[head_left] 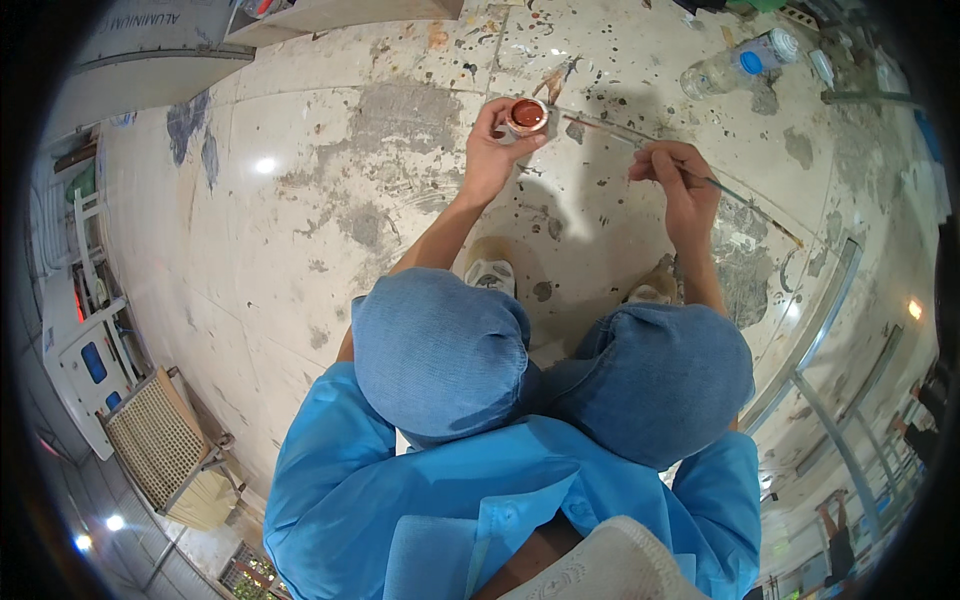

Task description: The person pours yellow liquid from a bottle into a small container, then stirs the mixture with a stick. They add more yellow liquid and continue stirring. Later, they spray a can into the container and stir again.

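Observation:
My left hand [488, 162] is closed around a small round pot of red-brown paint [527, 115], its mouth facing up. To the right, my right hand [686, 190] pinches a long, thin paintbrush [735, 194] partway along its length. The brush slants from upper left to lower right, its reddish end pointing toward the pot and apart from it. Both hands are held out past my bent knees in blue trousers [440, 355], above a pale floor [270, 230] marked with grey patches and dark paint spots.
Clear plastic bottles [712, 78] lie on the floor at the upper right. A metal frame [815, 325] runs along the right side. A woven chair [158, 440] stands at the left, and a grey cabinet [150, 85] at the upper left. Another person [838, 545] shows at the lower right.

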Tool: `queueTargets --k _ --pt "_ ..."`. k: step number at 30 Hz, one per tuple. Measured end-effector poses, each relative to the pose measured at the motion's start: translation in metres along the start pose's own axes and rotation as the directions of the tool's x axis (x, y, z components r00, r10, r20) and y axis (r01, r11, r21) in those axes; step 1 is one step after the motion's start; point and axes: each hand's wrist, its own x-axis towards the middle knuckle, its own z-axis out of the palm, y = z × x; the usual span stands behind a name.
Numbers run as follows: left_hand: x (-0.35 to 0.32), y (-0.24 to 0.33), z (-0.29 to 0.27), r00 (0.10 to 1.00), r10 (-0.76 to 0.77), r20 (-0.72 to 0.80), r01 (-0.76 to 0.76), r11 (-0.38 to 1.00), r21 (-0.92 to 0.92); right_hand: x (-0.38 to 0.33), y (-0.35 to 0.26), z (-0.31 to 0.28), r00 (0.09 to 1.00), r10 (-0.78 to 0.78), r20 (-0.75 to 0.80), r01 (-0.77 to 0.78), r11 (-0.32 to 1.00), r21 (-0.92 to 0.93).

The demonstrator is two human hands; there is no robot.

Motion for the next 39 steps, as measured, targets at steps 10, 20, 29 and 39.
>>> queueTargets --k 10,20,29,39 --pt "-0.001 0.006 -0.011 0.997 0.079 -0.019 -0.075 0.982 0.171 0.071 0.140 -0.005 0.780 0.580 -0.235 -0.129 0.516 0.847" --pt "0.001 -0.010 -0.004 0.992 0.126 0.024 -0.128 0.978 0.163 0.046 0.106 -0.007 0.753 0.658 -0.018 -0.574 0.670 0.471" --pt "-0.008 0.011 -0.025 0.998 0.039 -0.041 -0.028 0.973 0.229 0.053 0.092 -0.015 0.796 0.604 0.035 -0.604 0.797 0.005" --pt "-0.020 0.025 -0.097 0.988 0.101 -0.120 -0.067 0.963 0.262 0.020 0.073 -0.018 0.695 0.719 -0.023 -0.697 0.666 -0.266"
